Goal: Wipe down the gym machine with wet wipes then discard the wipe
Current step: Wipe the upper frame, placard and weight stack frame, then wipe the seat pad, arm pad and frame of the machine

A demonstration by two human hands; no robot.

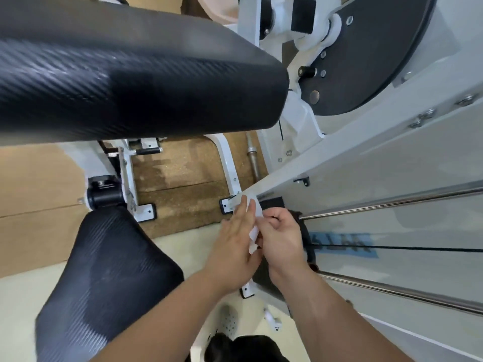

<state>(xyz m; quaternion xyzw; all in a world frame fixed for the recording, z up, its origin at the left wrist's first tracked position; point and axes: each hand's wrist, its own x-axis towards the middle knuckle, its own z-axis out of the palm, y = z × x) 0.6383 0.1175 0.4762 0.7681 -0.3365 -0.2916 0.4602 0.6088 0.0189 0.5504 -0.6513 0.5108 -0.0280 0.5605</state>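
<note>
One white wet wipe [254, 235], two hands: left hand [235, 246] flat, straight-fingered against it; right hand [282, 239] pinches it with curled fingers. Two black textured pads [125, 74], two chrome rods [392, 202] nearby.

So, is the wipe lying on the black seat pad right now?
No, the wipe is held between the left hand and right hand beside the white frame, apart from the seat pad.

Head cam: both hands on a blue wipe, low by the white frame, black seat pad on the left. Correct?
Not quite: the wipe is white, not blue, as the head view shows. The rest holds: left hand and right hand are both on it, low by the white frame, with the black seat pad on the left.
</note>
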